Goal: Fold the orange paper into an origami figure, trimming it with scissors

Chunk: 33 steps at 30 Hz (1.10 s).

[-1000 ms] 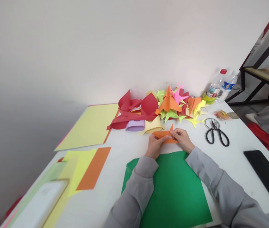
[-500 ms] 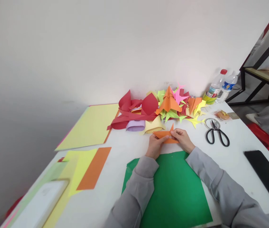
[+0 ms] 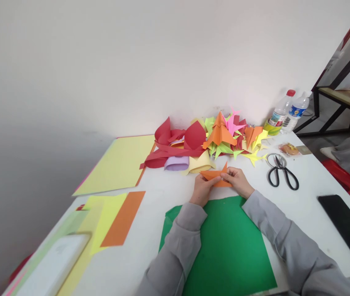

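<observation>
Between my two hands is a folded piece of orange paper (image 3: 212, 174) with pointed ends, one tip sticking up near the right fingers. My left hand (image 3: 203, 188) pinches its left part, the thumb lying across the paper. On its right side, my right hand (image 3: 237, 180) grips it, thumb and finger close to the left thumb. Below both wrists lies a green sheet (image 3: 230, 242), partly covered by my sleeves. Just beyond the hands sit a cream paper loop (image 3: 201, 162) and a purple paper loop (image 3: 177, 163).
Folded paper shapes (image 3: 220, 133) and red paper pieces (image 3: 177, 139) are heaped by the wall. Scissors (image 3: 281, 172), a black phone (image 3: 346, 230) and two bottles (image 3: 286, 113) stand or lie rightward. Leftward are a yellow sheet (image 3: 117, 162), an orange strip (image 3: 124, 218) and a white box-like object (image 3: 56, 263).
My right thumb and fingers have shifted slightly left and down on the orange paper, closer to the left thumb. The upright tip leans a little more to the right.
</observation>
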### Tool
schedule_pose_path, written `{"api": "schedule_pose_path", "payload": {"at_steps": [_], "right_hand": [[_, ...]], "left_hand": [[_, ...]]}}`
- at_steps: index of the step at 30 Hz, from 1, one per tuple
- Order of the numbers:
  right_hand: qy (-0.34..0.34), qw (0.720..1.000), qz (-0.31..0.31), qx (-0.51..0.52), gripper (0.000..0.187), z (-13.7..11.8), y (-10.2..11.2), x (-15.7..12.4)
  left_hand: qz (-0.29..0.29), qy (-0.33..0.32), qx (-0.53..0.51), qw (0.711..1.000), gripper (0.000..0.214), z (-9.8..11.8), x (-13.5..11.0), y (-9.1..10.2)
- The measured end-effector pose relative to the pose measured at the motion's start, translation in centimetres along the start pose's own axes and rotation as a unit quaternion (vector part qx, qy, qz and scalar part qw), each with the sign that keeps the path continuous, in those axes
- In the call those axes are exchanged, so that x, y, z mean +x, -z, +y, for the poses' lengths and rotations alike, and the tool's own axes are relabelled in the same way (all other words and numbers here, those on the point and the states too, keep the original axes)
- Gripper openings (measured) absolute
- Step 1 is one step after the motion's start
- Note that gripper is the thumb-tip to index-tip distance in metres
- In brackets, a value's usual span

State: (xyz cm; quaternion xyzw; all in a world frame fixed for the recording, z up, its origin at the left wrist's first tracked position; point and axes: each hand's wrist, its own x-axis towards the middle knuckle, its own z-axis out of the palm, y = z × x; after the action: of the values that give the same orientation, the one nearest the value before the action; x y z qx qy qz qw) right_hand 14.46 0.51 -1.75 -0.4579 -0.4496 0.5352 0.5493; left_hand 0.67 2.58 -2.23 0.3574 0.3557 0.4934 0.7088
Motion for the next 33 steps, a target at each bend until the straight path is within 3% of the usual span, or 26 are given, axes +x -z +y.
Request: {"api": "schedule_pose_path", "payload": {"at_steps": [10,25,33], "right_hand": [[-0.002,0.998,-0.013,-0.058,0.039,0.60,0.27,0.00],[-0.015,1.000,0.003,0.003,0.042,0.18,-0.08,-0.16],[-0.003,1.000,0.003,-0.018,0.045,-0.20,-0.02,-0.11]], "left_hand": [[-0.001,-0.003,0.009,1.000,0.029,-0.04,-0.06,0.02],[-0.009,-0.025,0.027,0.999,0.027,-0.35,-0.01,0.19],[-0.016,-0.025,0.033,0.999,0.028,-0.56,0.09,0.28]]}}
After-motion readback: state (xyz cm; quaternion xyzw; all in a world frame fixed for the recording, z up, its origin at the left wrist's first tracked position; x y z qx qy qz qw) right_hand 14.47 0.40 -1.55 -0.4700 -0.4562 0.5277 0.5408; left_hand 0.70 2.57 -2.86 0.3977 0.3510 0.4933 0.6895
